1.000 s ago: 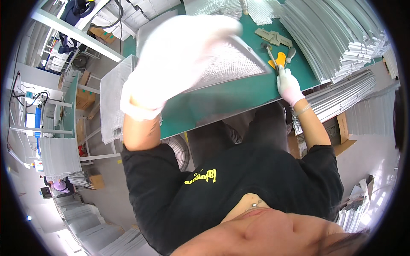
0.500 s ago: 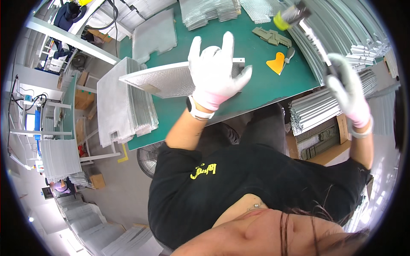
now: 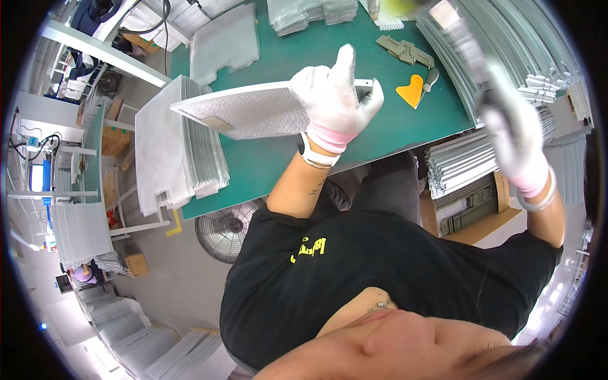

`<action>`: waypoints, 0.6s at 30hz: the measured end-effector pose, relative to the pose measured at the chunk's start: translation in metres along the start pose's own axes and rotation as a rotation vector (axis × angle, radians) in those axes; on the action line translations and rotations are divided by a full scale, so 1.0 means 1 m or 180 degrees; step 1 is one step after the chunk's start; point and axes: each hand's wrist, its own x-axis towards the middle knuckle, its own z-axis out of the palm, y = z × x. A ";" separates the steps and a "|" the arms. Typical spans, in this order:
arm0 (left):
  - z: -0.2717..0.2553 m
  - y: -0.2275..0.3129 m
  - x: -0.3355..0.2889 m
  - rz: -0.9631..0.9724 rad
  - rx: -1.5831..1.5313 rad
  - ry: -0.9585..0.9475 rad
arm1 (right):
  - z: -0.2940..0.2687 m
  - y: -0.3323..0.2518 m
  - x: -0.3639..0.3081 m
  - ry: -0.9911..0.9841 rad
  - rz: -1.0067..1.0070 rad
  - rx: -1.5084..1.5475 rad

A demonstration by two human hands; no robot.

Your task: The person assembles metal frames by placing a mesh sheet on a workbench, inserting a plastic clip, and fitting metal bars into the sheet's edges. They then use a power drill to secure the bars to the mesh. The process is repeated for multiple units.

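- While the left hand (image 3: pixel 334 101) gripped the mesh filter panel (image 3: pixel 253 114) at its right end, fingers curled over the frame edge and thumb up, the panel sat tilted above the green bench (image 3: pixel 354 136), not lying flat on it.
- Panel's long axis ran left-right across the bench, from the left hand out toward the stack of mesh sheets (image 3: pixel 177 152) at the bench's left edge; far end just above or beside that stack, contact could not be told.
- Right hand (image 3: pixel 514 136) was raised well off to the right, closed around a blurred tool handle (image 3: pixel 472 54); motion blur hid the tool head, so its kind could not be told.
- Left hand was clearly nearer the panel; right hand well apart from it, over the aluminium frame strips (image 3: pixel 506 38) at the bench's right side.
- Open bench room lay between the two hands: bare green surface, with only a yellow scraper (image 3: pixel 411 90) and a grey bracket piece (image 3: pixel 405 50) near its back.
- Near bench edge ran just under the left wrist; more strips (image 3: pixel 456 168) were stacked below the bench on the right, a floor fan (image 3: pixel 225 231) below on the left.
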 end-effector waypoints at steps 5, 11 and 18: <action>0.002 0.000 -0.004 -0.0059 -0.0076 0.0019 | 0.007 -0.006 -0.011 0.0840 -0.0007 0.0848; -0.004 0.004 -0.003 -0.0233 -0.0037 -0.0256 | 0.015 -0.008 -0.006 -0.0531 0.0032 -0.0327; -0.010 0.006 -0.002 -0.0242 -0.0098 -0.0343 | 0.048 -0.007 -0.030 -0.0217 0.0519 0.0555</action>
